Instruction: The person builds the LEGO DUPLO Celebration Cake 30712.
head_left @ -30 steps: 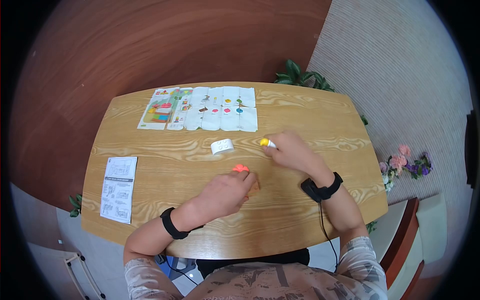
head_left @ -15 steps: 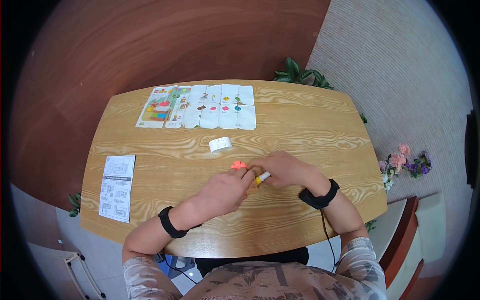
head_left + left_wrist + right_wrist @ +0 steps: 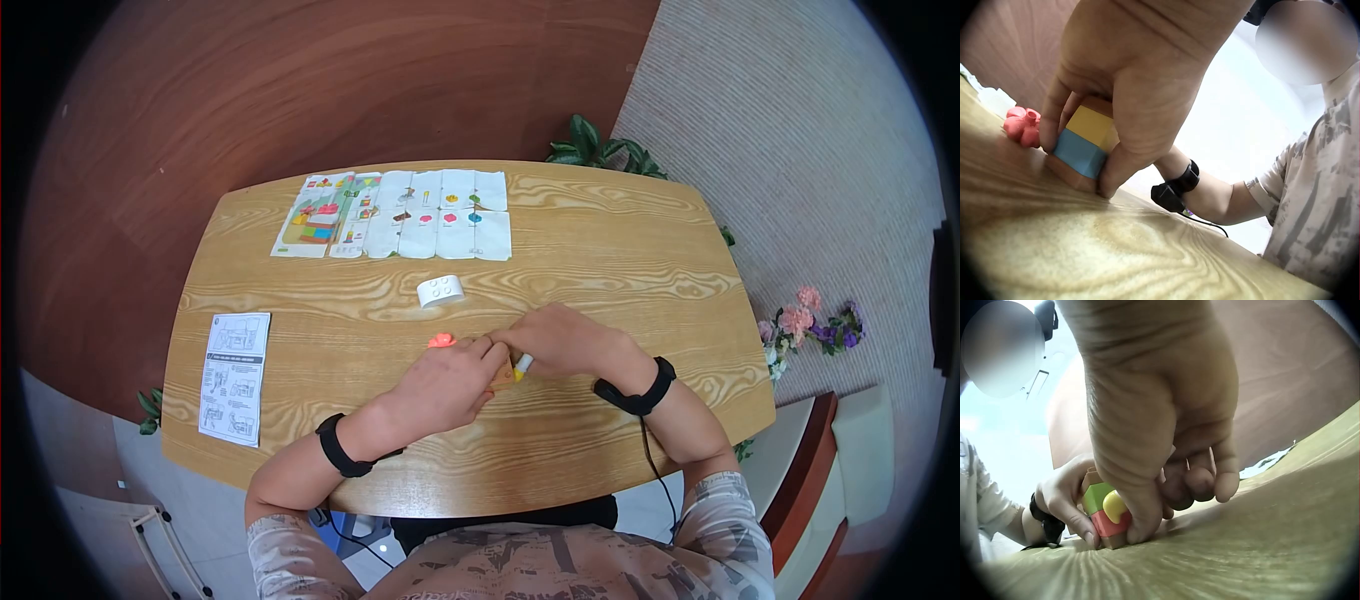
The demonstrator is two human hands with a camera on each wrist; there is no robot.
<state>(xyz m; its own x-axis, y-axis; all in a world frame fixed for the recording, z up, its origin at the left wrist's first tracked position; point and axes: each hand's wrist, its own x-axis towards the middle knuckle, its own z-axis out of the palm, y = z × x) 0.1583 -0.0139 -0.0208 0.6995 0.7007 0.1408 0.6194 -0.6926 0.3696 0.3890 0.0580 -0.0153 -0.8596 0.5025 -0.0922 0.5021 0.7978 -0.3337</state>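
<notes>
Yellow-and-white peg (image 3: 522, 368): at my right hand, beside the block stack (image 3: 1087, 139); long axis slanting, rounded yellow end toward my body, white end away.
Right hand (image 3: 565, 340): fingers curled, pinching the peg near its white end; the exact contact is hidden.
Left hand (image 3: 445, 385): thumb and fingers gripping the stack on opposite sides.
Stack axis: vertical, brown base on the table (image 3: 600, 450).
Change over half a second: peg turned more toward me; coral flower (image 3: 441, 340) shifted leftward, now beside my left fingers.
Surfaces: smooth, square-edged layers, blue and yellow on one side, green and pink on another; lobed petals with a central stud; studded white block (image 3: 441, 291); wavy wood grain.
</notes>
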